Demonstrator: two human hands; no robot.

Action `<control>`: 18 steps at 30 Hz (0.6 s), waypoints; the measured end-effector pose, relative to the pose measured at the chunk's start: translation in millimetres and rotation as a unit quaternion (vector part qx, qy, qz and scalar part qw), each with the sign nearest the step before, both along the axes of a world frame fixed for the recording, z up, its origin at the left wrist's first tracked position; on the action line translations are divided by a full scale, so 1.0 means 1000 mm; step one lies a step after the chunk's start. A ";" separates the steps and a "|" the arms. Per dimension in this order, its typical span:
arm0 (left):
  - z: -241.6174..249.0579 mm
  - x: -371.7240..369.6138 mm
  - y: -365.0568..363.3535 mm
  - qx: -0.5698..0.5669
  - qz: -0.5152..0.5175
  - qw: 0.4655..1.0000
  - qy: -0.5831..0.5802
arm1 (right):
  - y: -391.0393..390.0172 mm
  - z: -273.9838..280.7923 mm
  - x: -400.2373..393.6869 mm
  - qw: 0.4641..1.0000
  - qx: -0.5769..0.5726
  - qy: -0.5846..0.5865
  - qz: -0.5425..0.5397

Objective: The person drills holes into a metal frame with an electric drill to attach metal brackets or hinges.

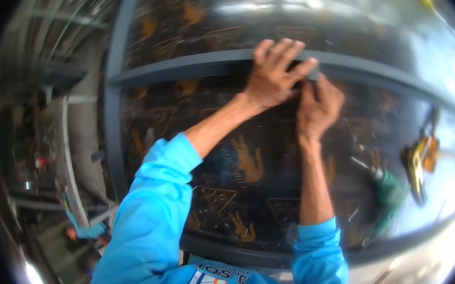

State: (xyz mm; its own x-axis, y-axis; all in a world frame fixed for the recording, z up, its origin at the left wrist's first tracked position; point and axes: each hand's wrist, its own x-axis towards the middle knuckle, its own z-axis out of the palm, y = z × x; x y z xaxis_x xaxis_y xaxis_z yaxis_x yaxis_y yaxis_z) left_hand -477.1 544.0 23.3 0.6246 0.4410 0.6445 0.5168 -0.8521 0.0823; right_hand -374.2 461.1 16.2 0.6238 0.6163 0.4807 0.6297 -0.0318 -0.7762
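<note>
A long grey metal bar [207,60] runs across a dark, glossy board [265,210] printed with gold crocodiles and triangles. My left hand [274,76] lies over the bar with its fingers spread, the fingertips past its far edge. Close beside it, my right hand [319,109] is closed, thumb and fingers pinching a small dark grey block [313,74] at the bar. The block is mostly covered by my fingers, and its kind does not show.
A green power drill [388,191] lies on the board at right, its bit pointing left. Beyond it are a yellow hand tool [416,164] and an orange item [431,153]. Another grey bar [115,78] edges the left side. A person in a blue sleeve [90,231] is at lower left.
</note>
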 end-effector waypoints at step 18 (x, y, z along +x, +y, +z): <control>-0.033 0.046 0.018 0.053 0.062 0.985 0.150 | 0.011 -0.089 0.087 0.983 0.042 -0.112 0.137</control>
